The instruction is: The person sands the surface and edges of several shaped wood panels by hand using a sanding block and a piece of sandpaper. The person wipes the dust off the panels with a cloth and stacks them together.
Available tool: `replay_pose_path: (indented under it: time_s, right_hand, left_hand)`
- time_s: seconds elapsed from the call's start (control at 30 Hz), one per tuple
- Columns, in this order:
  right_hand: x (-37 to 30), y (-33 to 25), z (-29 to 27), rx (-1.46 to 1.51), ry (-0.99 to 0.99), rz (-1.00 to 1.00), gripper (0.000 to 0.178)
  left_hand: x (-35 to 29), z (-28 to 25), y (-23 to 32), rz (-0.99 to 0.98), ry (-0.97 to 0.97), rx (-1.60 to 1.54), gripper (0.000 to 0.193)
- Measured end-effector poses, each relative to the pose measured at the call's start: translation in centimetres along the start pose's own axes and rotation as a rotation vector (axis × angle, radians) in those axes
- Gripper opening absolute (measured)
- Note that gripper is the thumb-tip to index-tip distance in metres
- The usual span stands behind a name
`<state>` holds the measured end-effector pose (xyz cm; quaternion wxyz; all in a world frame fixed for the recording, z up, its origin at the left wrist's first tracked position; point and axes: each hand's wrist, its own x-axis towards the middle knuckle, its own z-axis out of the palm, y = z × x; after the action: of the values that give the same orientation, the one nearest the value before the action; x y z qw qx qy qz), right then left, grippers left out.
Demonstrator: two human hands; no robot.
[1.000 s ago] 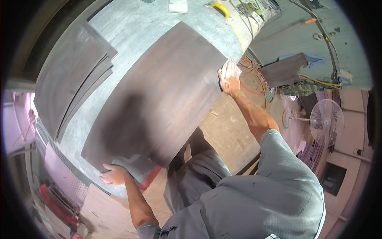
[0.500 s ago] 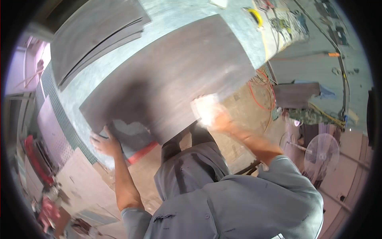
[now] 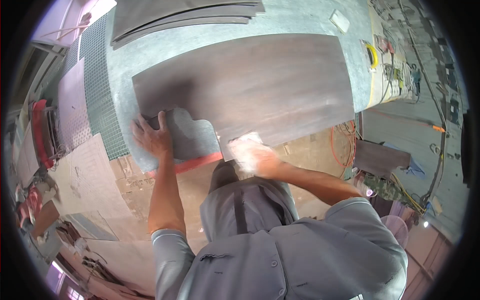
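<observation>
A large dark brown-grey sheet (image 3: 270, 80) lies flat on the pale blue-grey tabletop (image 3: 300, 29), with a rounded notch at its near left. Beside that notch my left hand (image 3: 152, 137) rests with fingers spread, the fingertips touching the sheet's near left part and nothing gripped. My right hand (image 3: 262, 160) is closed on a white pad (image 3: 245, 142), pressed against the sheet's near edge just right of the notch. Motion blurs the hand and pad, so the pad's exact kind is unclear.
A stack of similar dark sheets (image 3: 185, 17) lies at the far left. A small white block (image 3: 340, 21) and a yellow curved item (image 3: 371, 56) are at the far right. Red edging (image 3: 192, 164) runs along the table's near side. Orange hose (image 3: 342, 150) loops at the right.
My view has turned, so the sheet looks more level. The white pad in my right hand has moved left along the near edge toward the notch. My left hand stays by the notch.
</observation>
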<state>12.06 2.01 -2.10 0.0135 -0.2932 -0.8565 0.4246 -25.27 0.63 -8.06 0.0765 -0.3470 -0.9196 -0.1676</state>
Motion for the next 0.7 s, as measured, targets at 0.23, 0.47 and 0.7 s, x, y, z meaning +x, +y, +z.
replay_pose_path:
  time_s: [0.23,0.47,0.7]
  right_hand:
    - [3.4,-2.7,1.8,-0.27,0.164,-0.19,0.068]
    - [-13.8,15.4,-10.7,-0.863,0.344,0.428,0.079]
    - [4.9,-2.9,-3.0,-0.097,-0.028,0.581,0.073]
  left_hand:
    - [0.5,-0.1,0.7,0.008,0.0,0.031,0.09]
    - [-0.3,-0.4,0.7,-0.021,-0.038,0.042,0.09]
    - [-0.3,-0.2,0.3,-0.02,-0.062,0.021,0.091]
